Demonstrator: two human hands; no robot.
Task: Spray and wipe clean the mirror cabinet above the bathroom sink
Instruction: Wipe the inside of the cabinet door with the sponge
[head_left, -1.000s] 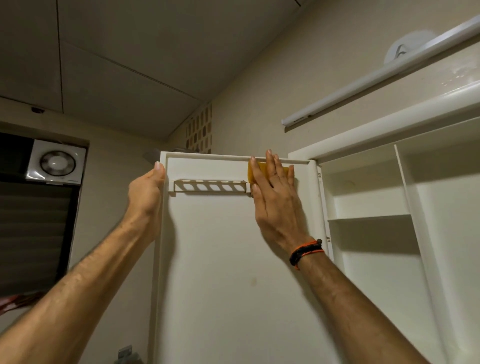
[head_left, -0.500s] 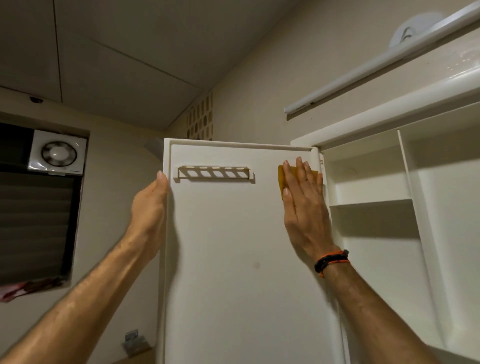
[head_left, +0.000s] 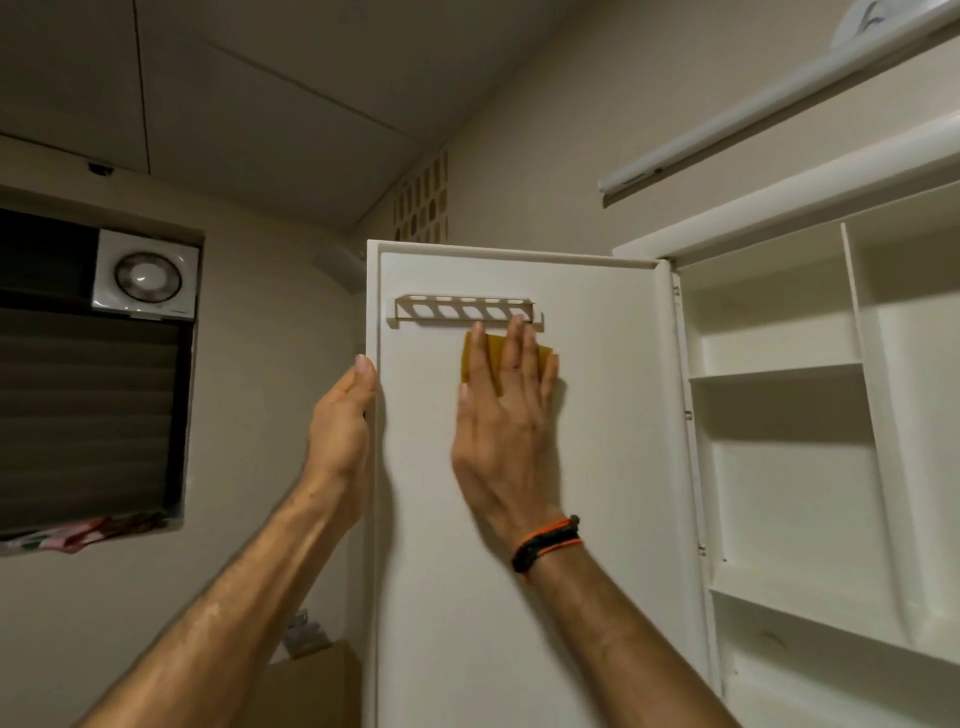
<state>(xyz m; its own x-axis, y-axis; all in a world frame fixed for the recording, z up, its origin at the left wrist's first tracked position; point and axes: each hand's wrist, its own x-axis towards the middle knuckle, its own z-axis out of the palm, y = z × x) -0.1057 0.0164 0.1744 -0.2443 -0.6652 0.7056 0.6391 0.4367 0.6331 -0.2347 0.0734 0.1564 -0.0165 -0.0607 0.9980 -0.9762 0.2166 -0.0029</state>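
we see the mirror cabinet (head_left: 810, 415) standing open, its white door (head_left: 519, 519) swung out toward us so that we face the inner side. our right hand (head_left: 506, 421) lies flat against that inner face, fingers straight and close together, pressing a yellow cloth (head_left: 477, 356) to the panel; the grip is wide, a flat press and not a pinch. the cloth sits in the upper part of the door, just below the small slotted rack (head_left: 465, 310) fixed near the top, and our fingertips touch the rack's lower edge. a black and orange wristband (head_left: 545, 543) circles the right wrist.

our left hand (head_left: 340, 415) holds the free left edge of the door, thumb on the front lip; the other fingers are hidden behind the door, so we take the grip as wrapped round the edge.

inside the cabinet we see white shelves (head_left: 774, 370) and an upright divider (head_left: 857, 332). above it runs a long light fitting (head_left: 753, 111). on the left wall sit an exhaust fan (head_left: 147, 274) and a dark louvred window (head_left: 88, 415), with some coloured fabric (head_left: 67, 535) on its sill.
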